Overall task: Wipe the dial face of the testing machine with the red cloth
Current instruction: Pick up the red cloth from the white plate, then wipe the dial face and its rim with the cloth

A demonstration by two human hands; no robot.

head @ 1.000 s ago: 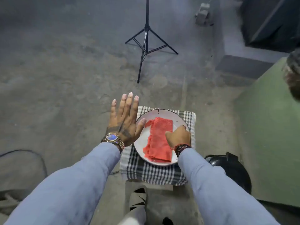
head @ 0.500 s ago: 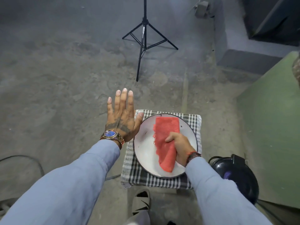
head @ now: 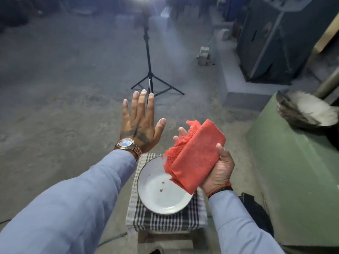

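Note:
My right hand (head: 219,168) grips the folded red cloth (head: 195,155) from below, holding it up above the right edge of a white plate (head: 161,195). The cloth's frayed edge points left. My left hand (head: 140,125) hovers open, palm down with fingers spread, above the floor to the left of the plate and holds nothing. A green machine body (head: 297,176) fills the right side. No dial face is in view.
The plate rests on a checked cloth (head: 165,219) covering a small stool. A black light tripod (head: 150,77) stands on the concrete floor ahead. A dark machine (head: 280,39) sits on a concrete plinth at the far right. A black round object (head: 256,209) lies by the green machine.
My right hand has lifted the red cloth off the plate and turned palm up. The view has tilted upward, showing more of the floor and the machines.

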